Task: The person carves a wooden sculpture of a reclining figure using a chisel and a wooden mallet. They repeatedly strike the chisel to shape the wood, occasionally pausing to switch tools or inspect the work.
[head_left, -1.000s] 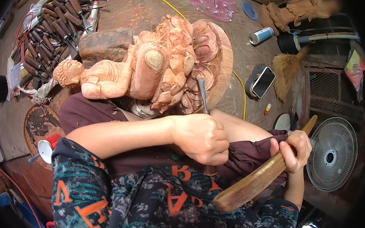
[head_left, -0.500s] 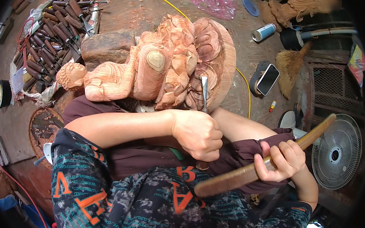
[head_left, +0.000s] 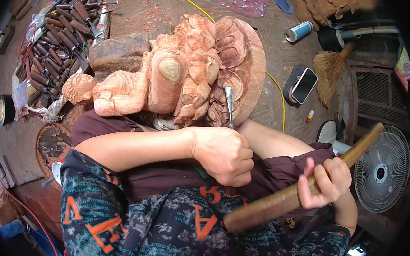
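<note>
A carved wooden statue [head_left: 122,93] of a seated figure lies on its side beyond my lap, head to the left. Its round base [head_left: 253,58] with petal-like carving is on the right. My left hand [head_left: 223,155] is closed round the handle of a chisel [head_left: 229,102], whose metal blade points away from me, its tip at the carved petals. A bit of the handle shows below the fist. Fingers curled round its middle, my right hand [head_left: 327,183] holds a long wooden mallet [head_left: 263,210]. The mallet's thick end is just below the chisel handle, apart from it.
Many wood-handled carving tools [head_left: 57,48] lie at the upper left, near a wooden block [head_left: 119,53]. To the right are a spray can [head_left: 299,31], a phone [head_left: 304,87], a hand broom [head_left: 330,76] and a fan [head_left: 382,175]. A yellow cord [head_left: 278,87] runs behind the statue.
The mallet and my right hand have moved slightly down and right, and the mallet's thick end is a little farther from the chisel handle. My left hand keeps its hold.
</note>
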{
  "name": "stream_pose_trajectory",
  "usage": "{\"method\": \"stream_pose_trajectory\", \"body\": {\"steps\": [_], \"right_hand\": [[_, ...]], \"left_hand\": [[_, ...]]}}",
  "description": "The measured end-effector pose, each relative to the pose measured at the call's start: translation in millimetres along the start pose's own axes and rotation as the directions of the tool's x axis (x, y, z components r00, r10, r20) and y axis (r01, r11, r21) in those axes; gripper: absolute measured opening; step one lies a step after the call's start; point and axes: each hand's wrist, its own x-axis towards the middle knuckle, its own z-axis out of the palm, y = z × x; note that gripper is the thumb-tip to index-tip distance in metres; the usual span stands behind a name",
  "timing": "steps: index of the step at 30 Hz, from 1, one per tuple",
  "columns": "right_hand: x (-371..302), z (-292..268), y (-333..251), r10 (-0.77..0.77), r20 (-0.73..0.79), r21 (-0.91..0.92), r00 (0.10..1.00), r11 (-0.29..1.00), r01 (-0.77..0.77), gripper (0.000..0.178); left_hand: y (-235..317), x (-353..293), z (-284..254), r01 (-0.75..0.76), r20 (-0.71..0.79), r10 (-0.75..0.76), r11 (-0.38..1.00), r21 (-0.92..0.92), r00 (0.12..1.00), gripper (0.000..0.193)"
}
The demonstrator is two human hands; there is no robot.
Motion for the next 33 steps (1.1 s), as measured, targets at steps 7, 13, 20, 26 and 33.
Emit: {"method": "stream_pose_trajectory", "body": {"steps": [7, 13, 20, 26, 33], "right_hand": [[-5.8, -0.4, 1.5, 0.077, 0.008, -0.047, 0.997, 0.996, -0.077, 0.049], [-20.8, 3.6, 7.8, 0.069, -0.128, 0.078, 0.989, 0.995, -0.059, 0.051], [-26.0, 4.7, 10.4, 0.187, -0.147, 0.096, 0.971, 0.98, -0.174, 0.052], [-20.9, 5.7, 12.7, 0.22, -0.108, 0.13, 0.97, 0.97, -0.205, 0.043], [-13.4, 2.6, 13.9, 0.344, -0.079, 0.167, 0.936, 0.93, -0.328, 0.032]], "left_hand": [[0.1, 4.1, 1.2, 0.054, -0.023, -0.053, 0.997, 0.049, 0.998, 0.021], [-0.8, 9.1, 1.8, 0.102, -0.08, -0.097, 0.993, 0.052, 0.992, 0.021], [-1.4, 21.4, -2.4, 0.179, -0.14, -0.174, 0.983, 0.03, 0.975, 0.022], [-2.2, 26.1, -1.7, 0.235, -0.172, -0.228, 0.972, 0.02, 0.958, 0.025], [-8.0, 35.9, -6.5, 0.307, -0.244, -0.321, 0.947, -0.094, 0.915, 0.029]]}}
